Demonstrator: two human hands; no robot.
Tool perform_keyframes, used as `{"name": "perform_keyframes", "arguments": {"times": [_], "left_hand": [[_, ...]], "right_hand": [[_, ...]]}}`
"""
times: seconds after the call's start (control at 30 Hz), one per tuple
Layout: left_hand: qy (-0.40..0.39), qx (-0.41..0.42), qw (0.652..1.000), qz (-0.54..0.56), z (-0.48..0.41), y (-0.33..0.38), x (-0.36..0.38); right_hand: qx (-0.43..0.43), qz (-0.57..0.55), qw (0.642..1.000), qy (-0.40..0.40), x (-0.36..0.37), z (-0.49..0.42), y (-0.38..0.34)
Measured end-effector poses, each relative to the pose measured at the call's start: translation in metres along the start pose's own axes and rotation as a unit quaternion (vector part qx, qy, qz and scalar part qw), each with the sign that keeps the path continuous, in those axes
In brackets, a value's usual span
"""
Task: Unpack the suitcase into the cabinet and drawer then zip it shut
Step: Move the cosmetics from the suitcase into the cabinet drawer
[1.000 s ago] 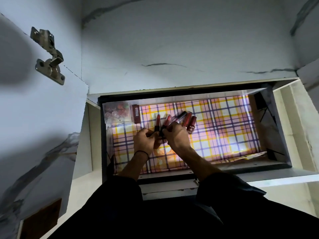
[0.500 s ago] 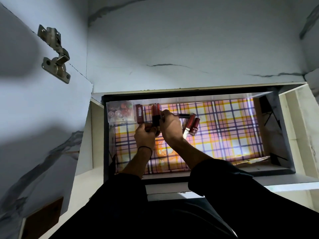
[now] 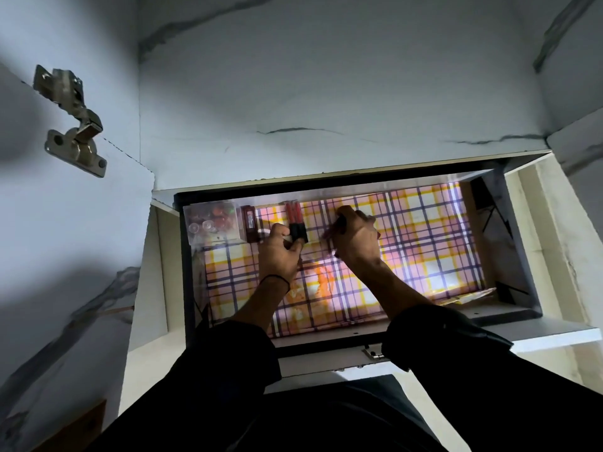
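An open drawer (image 3: 187, 272) lined with pink, yellow and purple plaid paper lies below me. Two red lip-gloss tubes with black caps (image 3: 294, 215) lie side by side near its back wall; my left hand (image 3: 277, 256) holds their black cap ends. My right hand (image 3: 355, 238) is curled round other red tubes (image 3: 332, 231), mostly hidden under its fingers. Left of the tubes stands a dark red box (image 3: 249, 223), and a clear plastic case of small round items (image 3: 212, 221) fills the back left corner. The suitcase is out of view.
A white marbled cabinet wall rises behind the drawer. An open cabinet door with a metal hinge (image 3: 70, 122) stands at the left. The drawer's right half shows only plaid liner (image 3: 424, 243). A metal bracket (image 3: 373, 352) sits on the front edge.
Both hands moved toward the drawer's back. The two tubes now lie lined up beside the dark red box, and my right hand has gathered up the tubes that lay to its right.
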State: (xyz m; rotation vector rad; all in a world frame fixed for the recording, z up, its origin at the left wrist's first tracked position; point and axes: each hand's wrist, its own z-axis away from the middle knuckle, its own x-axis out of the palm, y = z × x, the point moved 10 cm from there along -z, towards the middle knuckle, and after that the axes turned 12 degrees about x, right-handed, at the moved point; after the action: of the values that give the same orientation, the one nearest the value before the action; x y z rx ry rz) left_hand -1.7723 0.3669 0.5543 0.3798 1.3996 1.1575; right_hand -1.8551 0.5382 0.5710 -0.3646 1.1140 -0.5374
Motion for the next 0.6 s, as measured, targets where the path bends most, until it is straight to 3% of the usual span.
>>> {"name": "perform_keyframes", "arguments": {"times": [0.13, 0.33, 0.4, 0.53, 0.6], "left_hand": [[-0.040, 0.004, 0.999, 0.000, 0.000, 0.004, 0.014], [-0.046, -0.059, 0.994, 0.077, 0.002, -0.005, 0.029], [-0.040, -0.070, 0.992, 0.101, 0.003, -0.007, 0.030], [-0.034, -0.057, 0.989, 0.130, 0.004, -0.006, 0.027], [-0.031, -0.051, 0.988, 0.141, 0.004, -0.007, 0.027]], "right_hand": [[-0.016, -0.052, 0.999, 0.001, -0.008, 0.001, 0.007], [-0.012, -0.102, 0.994, -0.049, -0.006, -0.002, 0.000], [-0.012, -0.057, 0.998, -0.032, -0.008, -0.004, -0.002], [-0.022, 0.171, 0.985, 0.019, -0.019, -0.013, -0.003], [-0.036, 0.180, 0.982, 0.034, -0.030, -0.016, -0.005]]}}
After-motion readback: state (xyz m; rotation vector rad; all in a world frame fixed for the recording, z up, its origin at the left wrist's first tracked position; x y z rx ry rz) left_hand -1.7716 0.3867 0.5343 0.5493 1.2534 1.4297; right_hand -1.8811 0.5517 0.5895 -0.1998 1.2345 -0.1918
